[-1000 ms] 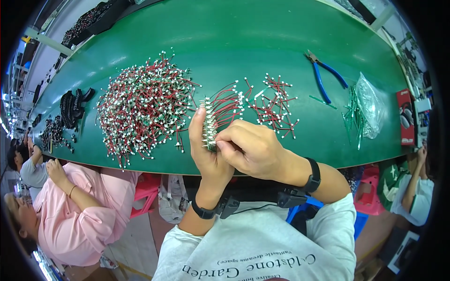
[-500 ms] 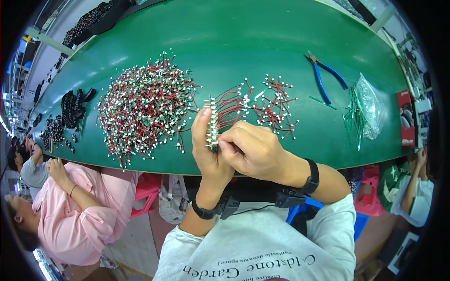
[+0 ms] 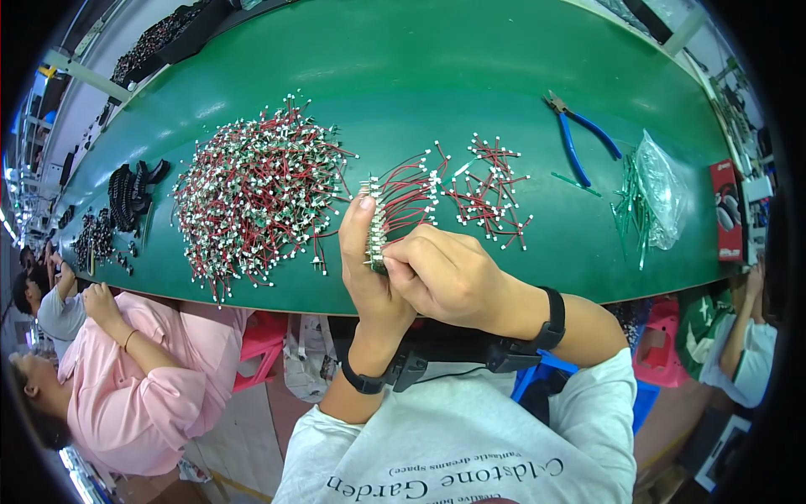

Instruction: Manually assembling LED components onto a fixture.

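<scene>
A strip of small green circuit boards with white connectors [image 3: 375, 220] stands upright in my left hand [image 3: 367, 281], which is closed round its lower part with the thumb along its left side. Red wires [image 3: 411, 200] fan out to the right from the strip and end in small white plugs. My right hand [image 3: 449, 273] pinches at the strip's near end, thumb and forefinger pressed together. Whatever sits between those fingertips is too small and hidden to make out. Black bands circle both wrists.
To the left lies a large heap of red-wired boards [image 3: 260, 197]. Right of my hands is a smaller pile of red wires [image 3: 491, 193]. Farther right are blue-handled cutters [image 3: 573, 139], green strips [image 3: 634, 210], a clear bag [image 3: 662, 197] and a red box [image 3: 726, 210]. A person in pink [image 3: 143, 378] sits left.
Both hands and the strip have shifted very slightly left. The right hand's pinch stays at the strip's near end, and its fingertips have moved a little.
</scene>
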The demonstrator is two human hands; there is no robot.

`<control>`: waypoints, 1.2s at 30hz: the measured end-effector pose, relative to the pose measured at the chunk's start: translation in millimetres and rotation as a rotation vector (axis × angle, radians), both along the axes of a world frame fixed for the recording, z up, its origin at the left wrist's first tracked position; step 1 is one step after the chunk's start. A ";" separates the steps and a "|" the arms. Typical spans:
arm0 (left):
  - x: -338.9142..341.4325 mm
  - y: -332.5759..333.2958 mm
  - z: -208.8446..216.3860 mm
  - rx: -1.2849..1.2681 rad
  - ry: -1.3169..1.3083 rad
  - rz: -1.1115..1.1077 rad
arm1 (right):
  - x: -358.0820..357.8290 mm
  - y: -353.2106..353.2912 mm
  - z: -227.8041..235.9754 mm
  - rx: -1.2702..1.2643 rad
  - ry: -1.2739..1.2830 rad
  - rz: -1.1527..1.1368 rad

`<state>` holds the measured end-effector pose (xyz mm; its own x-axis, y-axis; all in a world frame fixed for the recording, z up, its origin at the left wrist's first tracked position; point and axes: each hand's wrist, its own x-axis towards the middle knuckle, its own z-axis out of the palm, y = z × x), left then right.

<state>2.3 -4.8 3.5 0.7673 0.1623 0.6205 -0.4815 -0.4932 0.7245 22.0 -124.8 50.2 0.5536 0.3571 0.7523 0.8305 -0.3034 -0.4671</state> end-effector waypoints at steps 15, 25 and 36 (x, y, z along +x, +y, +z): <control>-2.9 -2.7 4.5 -0.362 0.070 -0.185 | 4.9 3.4 -3.3 0.051 0.029 0.017; -2.8 -0.9 2.5 -0.271 0.077 -0.137 | 4.0 6.3 -4.9 0.059 0.038 0.025; 1.7 1.2 1.8 -0.051 -0.019 -0.024 | 0.7 -1.4 3.6 -0.050 -0.032 0.003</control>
